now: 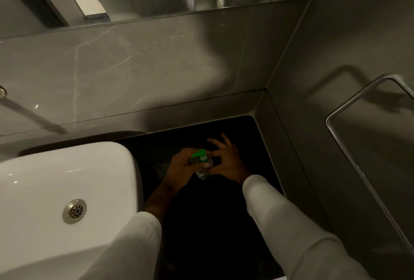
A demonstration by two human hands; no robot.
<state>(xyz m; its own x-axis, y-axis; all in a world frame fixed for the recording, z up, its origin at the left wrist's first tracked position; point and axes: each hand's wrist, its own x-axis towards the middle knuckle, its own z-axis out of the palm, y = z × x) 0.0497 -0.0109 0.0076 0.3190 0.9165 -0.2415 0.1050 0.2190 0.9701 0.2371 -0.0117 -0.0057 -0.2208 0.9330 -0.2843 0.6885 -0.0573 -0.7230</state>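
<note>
Beside the sink (67, 167), gripping the soap bottle (202, 175) with left hand (183, 163), pinching its pump (199, 153) with right hand (226, 161), seemingly unscrewing; firm twist next.

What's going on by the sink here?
A person in white sleeves is handling a bottle with a green pump, over the dark counter beside the white sink. The left hand grips the bottle; the right hand pinches it near the pump, other fingers spread.
</note>
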